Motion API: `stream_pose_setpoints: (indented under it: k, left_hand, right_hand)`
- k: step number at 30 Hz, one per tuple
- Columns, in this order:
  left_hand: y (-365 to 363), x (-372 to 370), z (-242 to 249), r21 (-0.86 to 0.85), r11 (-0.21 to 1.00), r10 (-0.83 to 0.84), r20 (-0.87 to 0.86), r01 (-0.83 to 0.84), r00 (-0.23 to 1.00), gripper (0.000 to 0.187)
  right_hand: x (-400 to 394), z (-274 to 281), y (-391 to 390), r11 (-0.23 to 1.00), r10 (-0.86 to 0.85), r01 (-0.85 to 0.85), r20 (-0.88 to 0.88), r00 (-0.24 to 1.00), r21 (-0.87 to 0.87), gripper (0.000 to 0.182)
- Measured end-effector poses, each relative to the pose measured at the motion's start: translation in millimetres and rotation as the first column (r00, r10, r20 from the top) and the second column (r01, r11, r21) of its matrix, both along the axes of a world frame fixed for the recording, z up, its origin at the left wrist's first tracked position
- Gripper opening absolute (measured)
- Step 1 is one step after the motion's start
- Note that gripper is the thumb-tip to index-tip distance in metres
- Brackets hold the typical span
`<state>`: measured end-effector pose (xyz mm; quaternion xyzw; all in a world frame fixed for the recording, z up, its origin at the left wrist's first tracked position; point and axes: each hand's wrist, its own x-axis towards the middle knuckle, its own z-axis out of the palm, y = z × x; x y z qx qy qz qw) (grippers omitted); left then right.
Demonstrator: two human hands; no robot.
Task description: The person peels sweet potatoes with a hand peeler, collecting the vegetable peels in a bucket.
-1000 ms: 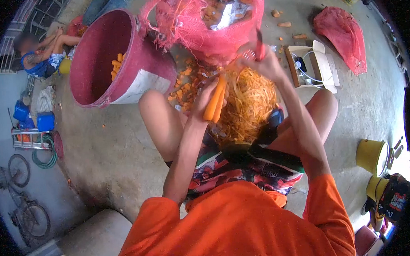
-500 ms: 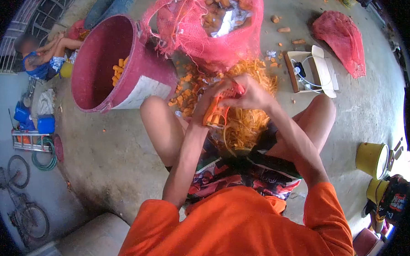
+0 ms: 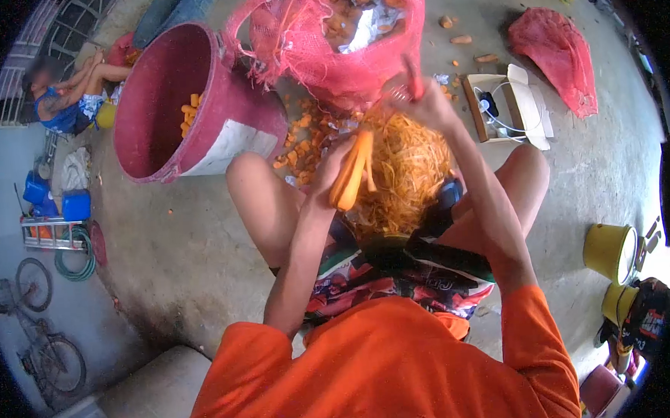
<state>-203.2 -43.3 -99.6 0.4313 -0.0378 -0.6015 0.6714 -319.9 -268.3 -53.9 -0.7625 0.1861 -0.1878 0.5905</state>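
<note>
My left hand (image 3: 331, 164) is closed around a peeled orange carrot (image 3: 354, 174), which tilts down toward me between my knees. A strip of peel seems to hang beside it. To the right and farther out, my right hand (image 3: 434, 109) grips a red-handled peeler (image 3: 416, 80), smeared by motion and apart from the carrot. Below both hands lies a tall heap of thin orange carrot peelings (image 3: 411, 164). Small carrot chunks (image 3: 296, 140) are scattered on the floor to the heap's left.
A large maroon tub (image 3: 253, 123) with carrots (image 3: 189, 114) inside stands front left. Ahead is a pink mesh sack (image 3: 359, 73) of carrots and paper. To the right are an open cardboard box (image 3: 489, 131) with a cable, a red mesh sack (image 3: 556, 57) and a yellow bucket (image 3: 606, 253). Another person (image 3: 65, 109) sits far left.
The peeler has left the carrot; my right hand has lifted it away, up and to the right. My left hand still holds the carrot, now more exposed.
</note>
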Motion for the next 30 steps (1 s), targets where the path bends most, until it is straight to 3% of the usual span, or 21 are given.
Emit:
stream_pose_setpoints:
  k: [4,6,7,8,10,11,12,14,15,16,18,19,20,21,22,23,24,25,26,27,30]
  left_hand:
    - [0,1,3,-0.05,0.999,-0.028,-0.134,0.022,0.991,0.038]
    - [-3,-2,6,-0.241,0.969,0.017,-0.18,-0.061,0.984,0.037]
    - [-5,-11,14,-0.243,0.967,0.078,0.011,-0.073,0.997,0.036]
    - [-6,-6,6,-0.235,0.969,0.081,0.011,-0.076,0.997,0.036]
    - [-3,7,-18,-0.355,0.934,-0.084,-0.301,-0.03,0.95,0.038]
    - [4,18,-18,-0.215,0.97,-0.164,-0.229,0.115,0.959,0.039]
    - [0,13,-12,-0.22,0.968,-0.168,-0.23,0.117,0.958,0.039]
    - [-8,1,-1,-0.09,0.979,0.128,-0.426,-0.183,0.896,0.042]
    - [-4,-4,-2,-0.045,0.982,0.168,-0.249,-0.184,0.954,0.04]
    - [2,-12,4,-0.035,0.986,0.153,-0.215,-0.164,0.965,0.04]
    - [14,-18,-38,0.104,0.987,0.148,-0.276,-0.123,0.95,0.042]
    - [15,-22,-42,0.289,0.957,0.076,-0.133,-0.035,0.988,0.054]
    - [13,-18,-46,0.288,0.957,0.076,-0.132,-0.035,0.988,0.054]
    - [12,-13,-35,0.331,0.943,-0.099,0.333,-0.018,0.938,0.059]
    - [11,-7,-27,0.378,0.926,-0.273,0.707,-0.021,0.653,0.063]
    - [8,1,-19,0.262,0.949,-0.175,0.9,-0.174,0.398,0.066]
    - [7,10,9,0.18,0.951,-0.153,0.981,-0.251,0.123,0.048]
    - [3,29,-1,-0.167,0.962,0.192,0.976,-0.217,0.099,0.054]
    - [6,31,30,-0.148,0.957,0.208,0.949,-0.25,0.235,0.049]
    - [8,32,37,-0.245,0.926,0.328,0.898,-0.289,0.293,0.046]
    - [9,34,36,-0.362,0.834,0.516,0.78,-0.417,0.355,0.038]
  right_hand:
    - [-3,2,3,0.998,-0.028,0.034,0.102,0.994,-0.055,0.021]
    - [-6,15,40,0.93,0.327,-0.285,0.169,0.93,-0.234,0.02]
    - [-4,13,40,0.929,0.328,-0.286,0.17,0.929,-0.233,0.02]
    - [-1,9,42,0.913,0.333,-0.26,0.206,0.92,-0.314,0.021]
    - [-1,-6,42,0.903,0.329,-0.228,0.242,0.913,-0.365,0.021]
    - [2,-10,20,0.955,0.151,-0.087,0.212,0.966,-0.284,0.022]
    - [3,-14,-3,0.974,-0.028,0.065,0.167,0.986,-0.217,0.023]
    - [-2,-39,-36,0.933,-0.217,0.236,0.098,0.971,-0.273,0.022]
    - [-7,-37,-39,0.909,-0.251,0.265,0.083,0.964,-0.323,0.025]
    - [-10,-34,-36,0.911,-0.243,0.256,0.081,0.967,-0.324,0.025]
    - [-13,-24,-35,0.841,-0.279,0.124,-0.225,0.934,-0.526,0.029]
    - [-16,-26,-33,0.859,-0.213,0.148,-0.079,0.974,-0.49,0.029]
    - [-15,-27,-35,0.858,-0.213,0.149,-0.077,0.974,-0.491,0.029]
    - [-15,-30,-35,0.849,-0.204,0.141,-0.069,0.977,-0.508,0.027]
    - [-15,-29,-32,0.841,-0.196,0.136,-0.061,0.979,-0.524,0.026]
    - [-16,-26,-32,0.85,-0.174,0.082,-0.129,0.976,-0.521,0.026]
    - [-19,-29,-31,0.852,-0.176,0.083,-0.133,0.975,-0.517,0.026]
    - [-20,-33,-30,0.834,-0.15,0.008,-0.211,0.966,-0.552,0.027]
    - [-18,-35,-29,0.809,-0.123,-0.07,-0.285,0.95,-0.583,0.028]
    - [-18,-33,-26,0.845,-0.059,-0.123,-0.318,0.946,-0.521,0.029]
    - [-14,-31,-14,0.818,0.001,-0.185,-0.32,0.948,-0.545,0.03]
